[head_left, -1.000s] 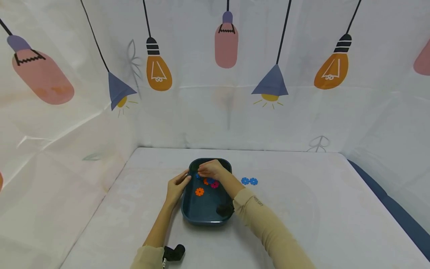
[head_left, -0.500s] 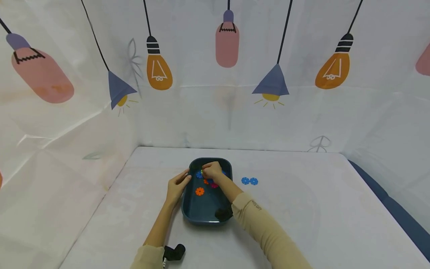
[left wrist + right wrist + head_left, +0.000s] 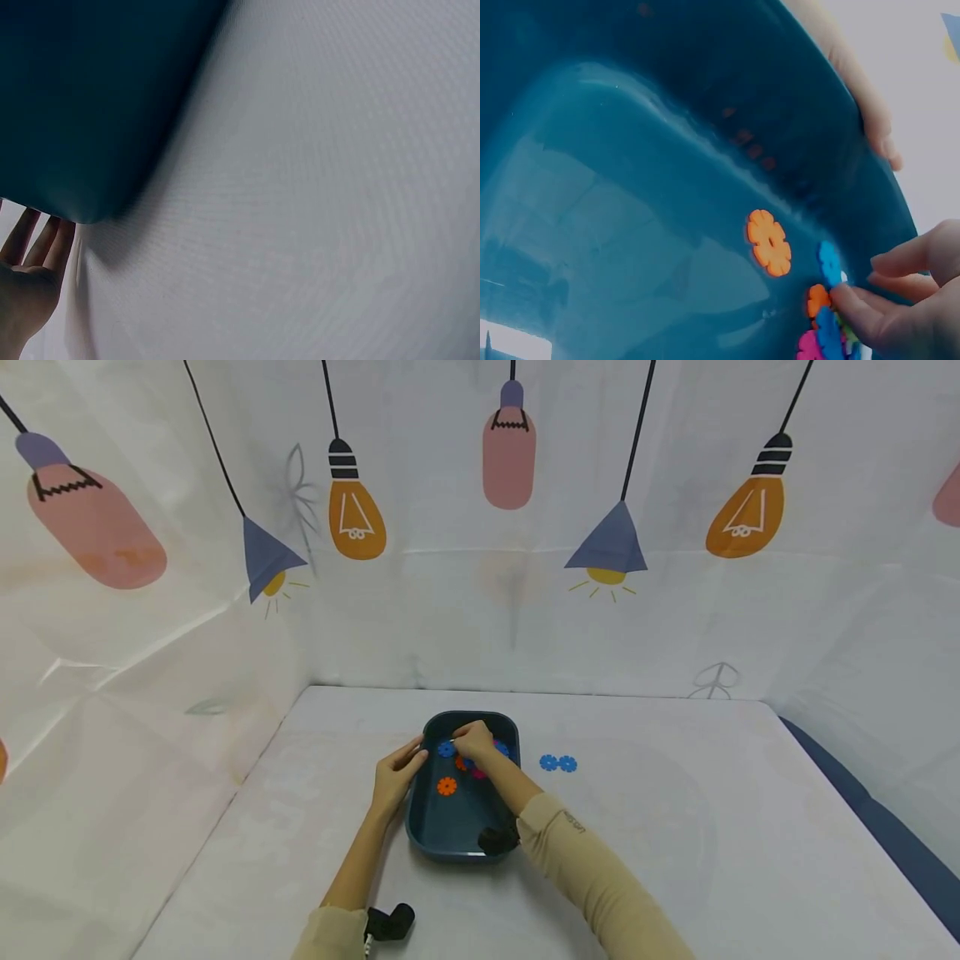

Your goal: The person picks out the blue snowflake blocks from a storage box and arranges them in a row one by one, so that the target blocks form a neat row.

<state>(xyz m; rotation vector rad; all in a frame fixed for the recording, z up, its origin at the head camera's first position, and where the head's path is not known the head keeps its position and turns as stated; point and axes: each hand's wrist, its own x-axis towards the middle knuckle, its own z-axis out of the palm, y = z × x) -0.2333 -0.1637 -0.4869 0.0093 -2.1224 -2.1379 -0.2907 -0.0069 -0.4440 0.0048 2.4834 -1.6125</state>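
Note:
A dark teal tray holds flower-shaped plastic snap pieces. My left hand rests against its left rim, with fingers fairly straight along the outer wall, as the left wrist view also shows. My right hand reaches into the far part of the tray. In the right wrist view, one fingertip touches the pile beside a blue flower piece, and the other visible fingers stand apart from it. Pink, orange and green pieces lie partly hidden under the right hand. One orange flower piece lies apart on the tray floor.
Two joined blue flower pieces lie on the white table right of the tray. Black wrist devices are worn on both arms. A white sheet printed with lamps hangs behind the table.
My right hand has shifted slightly right and nearer within the tray, uncovering a blue piece at the left. A yellowish piece showed at its fingertips earlier. My left hand stays at the rim.

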